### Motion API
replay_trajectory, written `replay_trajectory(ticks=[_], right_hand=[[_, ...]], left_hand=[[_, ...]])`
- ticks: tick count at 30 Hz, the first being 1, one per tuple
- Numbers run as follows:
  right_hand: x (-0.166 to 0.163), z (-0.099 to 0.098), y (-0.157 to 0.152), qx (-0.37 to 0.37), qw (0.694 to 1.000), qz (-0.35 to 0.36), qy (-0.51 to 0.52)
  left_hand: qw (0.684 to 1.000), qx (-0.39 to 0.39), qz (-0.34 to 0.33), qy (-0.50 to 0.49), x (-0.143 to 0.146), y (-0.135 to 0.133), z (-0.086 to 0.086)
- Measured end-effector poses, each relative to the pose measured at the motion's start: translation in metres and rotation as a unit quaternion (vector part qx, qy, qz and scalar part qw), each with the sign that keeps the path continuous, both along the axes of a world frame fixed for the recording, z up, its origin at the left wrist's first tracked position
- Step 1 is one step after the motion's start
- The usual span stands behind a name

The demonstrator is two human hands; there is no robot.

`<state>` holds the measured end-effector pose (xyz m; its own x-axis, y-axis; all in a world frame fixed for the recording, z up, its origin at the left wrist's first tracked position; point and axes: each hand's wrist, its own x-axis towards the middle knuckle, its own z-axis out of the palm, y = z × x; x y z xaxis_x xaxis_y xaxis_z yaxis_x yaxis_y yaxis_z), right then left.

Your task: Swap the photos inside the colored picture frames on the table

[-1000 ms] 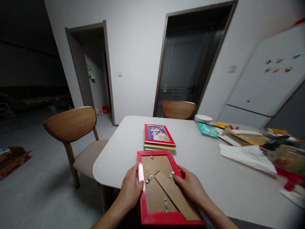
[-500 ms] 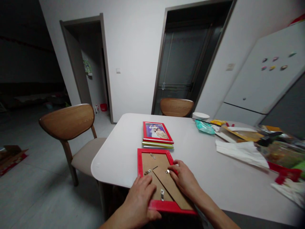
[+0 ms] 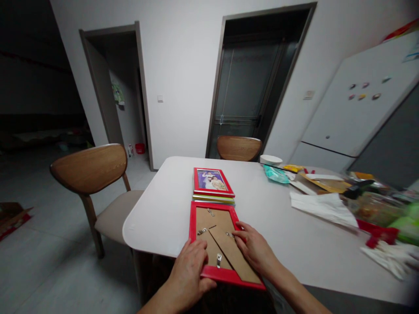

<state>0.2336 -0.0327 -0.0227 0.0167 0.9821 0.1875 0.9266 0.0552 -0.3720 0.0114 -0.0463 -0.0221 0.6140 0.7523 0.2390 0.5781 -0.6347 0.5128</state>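
Dim indoor light, dark at the left, with wide-angle bending and soft blur toward the right edge.

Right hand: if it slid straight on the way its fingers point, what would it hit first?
Probably the small metal clip just ahead of the fingertips of the right hand, on the back of the red picture frame. They may already touch it; I cannot tell.

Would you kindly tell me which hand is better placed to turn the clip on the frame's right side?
Probably the right hand: its fingers lie beside that clip on the red frame, while the left hand holds the near left corner.
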Motion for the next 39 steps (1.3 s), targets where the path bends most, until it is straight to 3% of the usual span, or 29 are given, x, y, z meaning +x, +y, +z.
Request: replay_trajectory(ticks=[6,8,11,14,21,31,39], right_hand=[[-0.003,0.001,-0.009,0.073,0.997,0.027,-0.017],[-0.012,0.005,-0.018,0.097,0.992,0.076,-0.021],[-0.029,0.014,-0.033,0.067,0.980,0.184,-0.026],[-0.039,0.023,-0.043,0.046,0.971,0.227,-0.052],[-0.038,0.023,-0.055,0.029,0.964,0.245,-0.100],[-0.046,0.012,-0.026,0.024,0.985,0.171,-0.010],[-0.048,0.013,-0.025,0.010,0.981,0.196,0.003]], left_hand=[[0.999,-0.018,-0.027,-0.024,-0.007,0.004,0.000],[0.999,-0.017,-0.027,-0.031,-0.009,0.003,0.000],[0.999,-0.027,-0.025,-0.024,-0.008,0.002,0.003],[0.999,-0.033,-0.023,-0.022,-0.007,0.002,0.005],[0.999,-0.020,-0.022,-0.024,-0.007,0.002,0.006],[0.999,-0.011,-0.027,-0.041,-0.008,0.003,-0.001],[0.999,-0.025,-0.025,-0.042,-0.008,0.004,0.004]])
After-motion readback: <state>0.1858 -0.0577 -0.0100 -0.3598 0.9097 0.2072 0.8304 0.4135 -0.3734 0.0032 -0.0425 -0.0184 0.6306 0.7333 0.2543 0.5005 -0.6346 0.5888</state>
